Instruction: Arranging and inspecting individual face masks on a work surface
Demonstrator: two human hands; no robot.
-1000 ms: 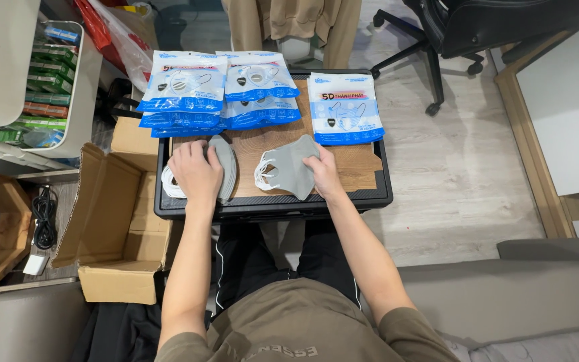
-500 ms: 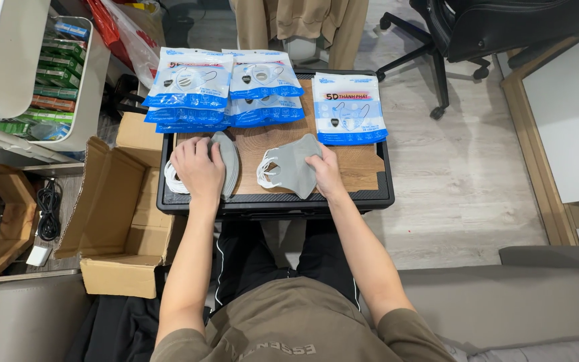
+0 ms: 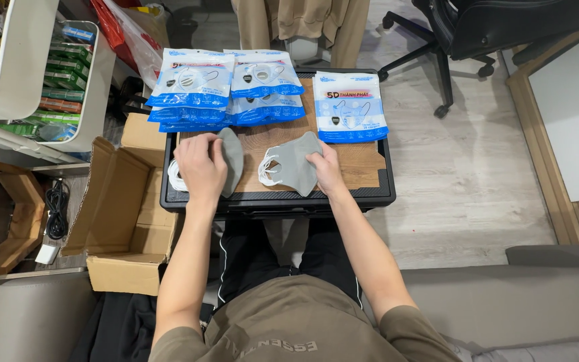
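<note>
Pressing down with both hands, we've got two grey masks flat on the wood-topped tray table (image 3: 363, 171) just past our knees. Our left hand (image 3: 199, 167) lies palm-down over one grey mask (image 3: 232, 157), fingers together, its white ear loops poking out at the left. Our right hand (image 3: 326, 167) pinches the right edge of the other grey mask (image 3: 293, 167), fingers closed on the fabric. It looks like a flattening or folding step; what follows calls for even pressure. Further off lie blue-and-white mask packets (image 3: 192, 87), with a single packet (image 3: 350, 107) beside them.
</note>
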